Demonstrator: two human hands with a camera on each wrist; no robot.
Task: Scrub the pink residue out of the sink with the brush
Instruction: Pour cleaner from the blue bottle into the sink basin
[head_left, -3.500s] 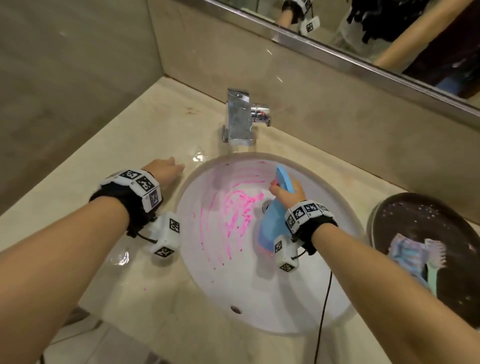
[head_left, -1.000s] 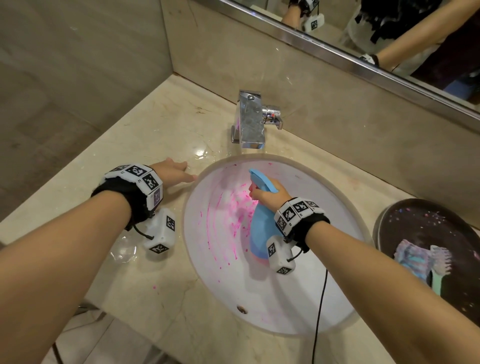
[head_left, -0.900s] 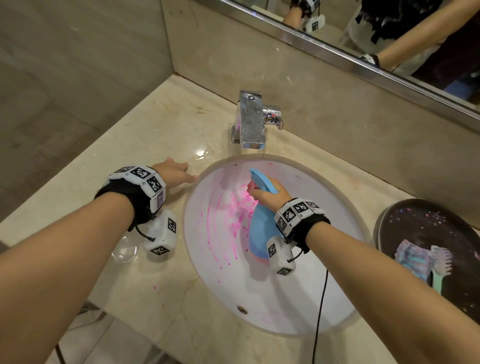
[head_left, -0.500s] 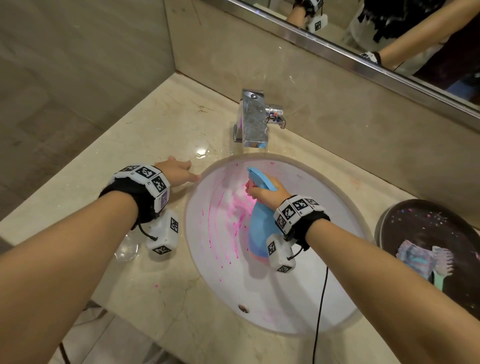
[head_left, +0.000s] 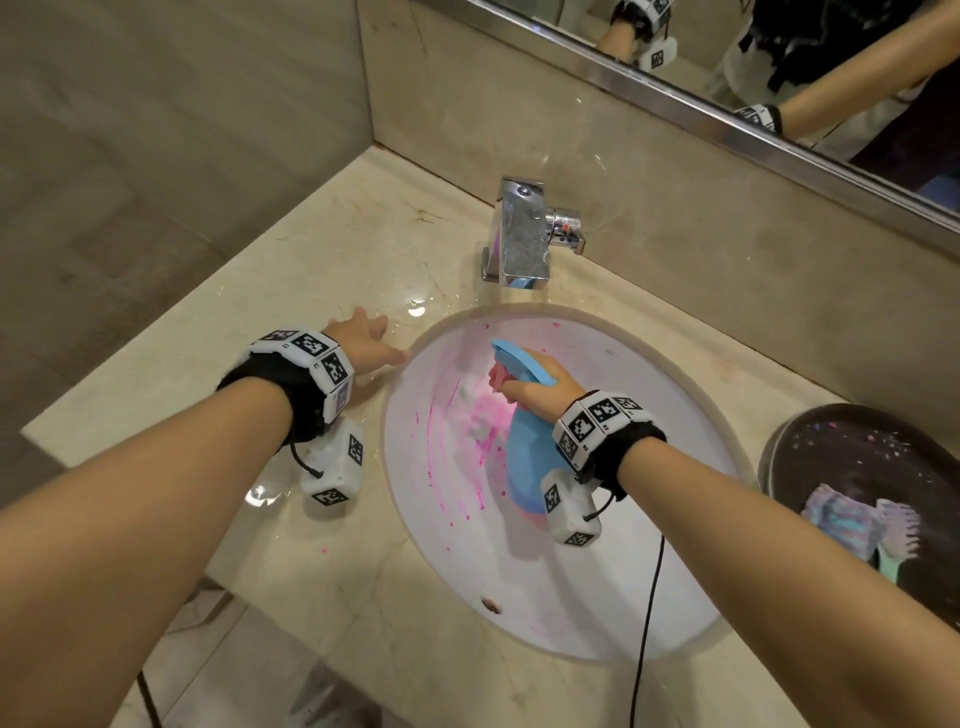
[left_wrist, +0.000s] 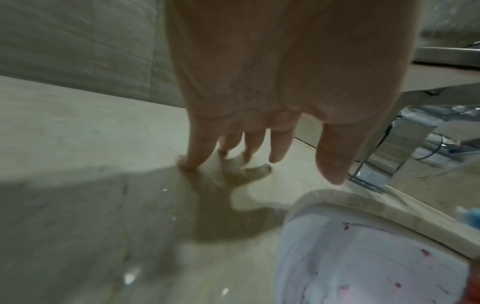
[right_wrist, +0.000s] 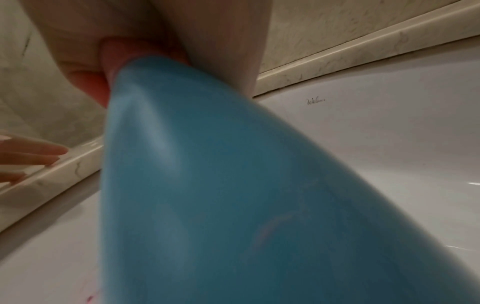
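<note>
The white sink (head_left: 623, 571) has pink residue (head_left: 488, 421) streaked down its left inner wall, partly hazed by white foam. My right hand (head_left: 535, 389) grips the neck of a blue spray bottle (head_left: 527, 452) inside the basin, a finger on its pink trigger and the nozzle aimed at the residue. In the right wrist view the bottle (right_wrist: 207, 185) fills the frame. My left hand (head_left: 363, 343) rests open on the wet counter beside the sink rim, its fingers (left_wrist: 259, 144) spread. A teal brush (head_left: 896, 530) lies on the dark tray (head_left: 857, 441) at the right.
A chrome faucet (head_left: 519, 234) stands behind the basin, with a mirror above it. A pale cloth (head_left: 836, 519) lies beside the brush on the tray. The marble counter (head_left: 311, 260) is wet near my left hand. A black cable (head_left: 649, 597) hangs from my right wrist.
The bottle has shifted a little left, toward the residue. The bright pink patch now looks paler and foamy. My left hand has stayed on the counter.
</note>
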